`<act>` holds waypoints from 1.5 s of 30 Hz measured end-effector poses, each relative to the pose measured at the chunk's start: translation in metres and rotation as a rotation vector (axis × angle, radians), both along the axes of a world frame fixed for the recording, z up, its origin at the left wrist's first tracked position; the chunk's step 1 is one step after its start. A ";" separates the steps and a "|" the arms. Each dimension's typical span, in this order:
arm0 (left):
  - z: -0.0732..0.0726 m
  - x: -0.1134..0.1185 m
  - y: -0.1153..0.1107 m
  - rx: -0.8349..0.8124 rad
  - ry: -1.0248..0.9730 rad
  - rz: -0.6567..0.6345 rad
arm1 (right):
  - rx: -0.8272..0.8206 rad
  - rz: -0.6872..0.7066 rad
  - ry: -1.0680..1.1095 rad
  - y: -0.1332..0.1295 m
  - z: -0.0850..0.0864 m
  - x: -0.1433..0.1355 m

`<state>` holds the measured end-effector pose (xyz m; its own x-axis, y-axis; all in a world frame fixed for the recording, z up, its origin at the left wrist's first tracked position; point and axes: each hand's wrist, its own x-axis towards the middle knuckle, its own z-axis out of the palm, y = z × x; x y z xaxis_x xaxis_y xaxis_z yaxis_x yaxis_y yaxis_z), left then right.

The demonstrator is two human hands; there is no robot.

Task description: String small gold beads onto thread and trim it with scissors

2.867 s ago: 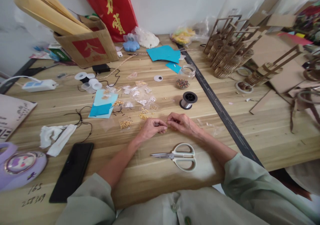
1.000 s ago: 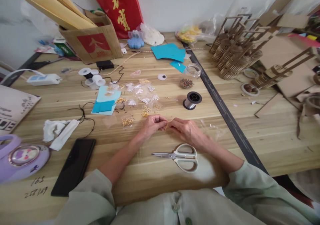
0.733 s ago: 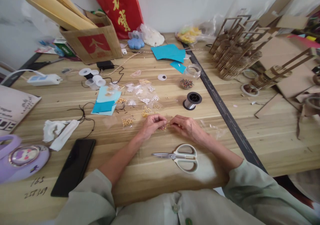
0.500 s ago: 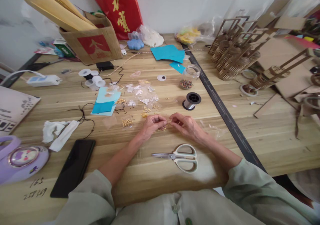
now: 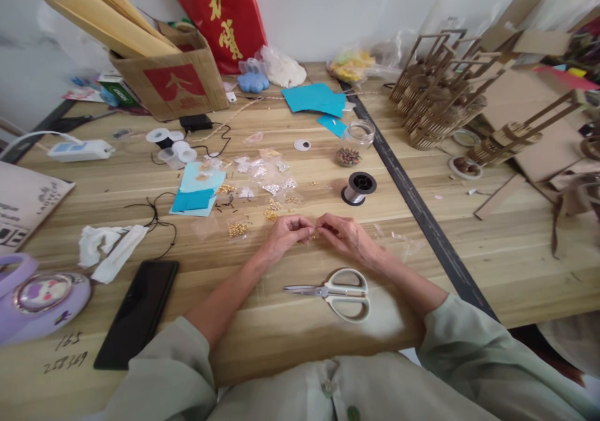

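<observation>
My left hand (image 5: 289, 234) and my right hand (image 5: 341, 233) meet fingertip to fingertip above the middle of the table. Both are pinched closed; whatever lies between the fingertips is too small to make out. Gold beads (image 5: 272, 206) lie in small heaps just beyond, and a clear bag of gold beads (image 5: 239, 229) rests left of my left hand. More gold bits show partly under the fingers. Scissors (image 5: 323, 291) with cream handles lie nearer to me, blades pointing left. Past my right hand stands a spool of thin clear or silvery line (image 5: 355, 196).
A glass jar of mixed beads (image 5: 349, 157) stands behind the spool. Small bags of silver pieces (image 5: 272, 187) and blue sheets (image 5: 193, 200) lie left of it. A black phone (image 5: 137, 315) is at the near left. Bamboo basket-like frames (image 5: 431, 115) crowd the right side.
My right hand's fingers have drawn in closer to my left fingertips and closed more tightly. The things on the table have stayed in place.
</observation>
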<state>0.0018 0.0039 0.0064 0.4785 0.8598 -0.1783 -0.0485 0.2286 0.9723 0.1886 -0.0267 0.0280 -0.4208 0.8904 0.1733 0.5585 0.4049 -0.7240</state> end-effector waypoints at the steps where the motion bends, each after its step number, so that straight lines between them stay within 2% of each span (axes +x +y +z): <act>1: 0.000 0.000 0.000 -0.003 -0.001 0.001 | -0.006 0.004 0.006 0.000 0.001 0.000; 10: 0.003 -0.001 0.000 -0.005 0.009 -0.027 | -0.012 -0.029 0.028 -0.001 0.002 -0.001; 17: -0.006 0.000 0.002 -0.003 -0.050 0.005 | -0.047 -0.031 0.022 -0.001 0.001 -0.002; 23: -0.004 0.000 0.002 -0.124 -0.143 0.045 | -0.134 -0.025 0.083 0.001 0.000 0.000; 30: 0.002 -0.002 0.003 -0.254 -0.220 0.073 | -0.219 0.017 0.076 0.012 0.002 0.015; 35: 0.003 -0.002 0.003 -0.248 -0.234 0.087 | -0.210 0.066 0.094 0.018 0.000 0.022; 45: 0.002 -0.002 0.003 -0.229 -0.241 0.106 | -0.295 0.056 0.128 0.020 -0.001 0.025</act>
<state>-0.0002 0.0071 0.0085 0.4400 0.8580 -0.2649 -0.3057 0.4205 0.8542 0.2138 -0.0062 0.0271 -0.4623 0.8861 -0.0335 0.4376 0.1952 -0.8777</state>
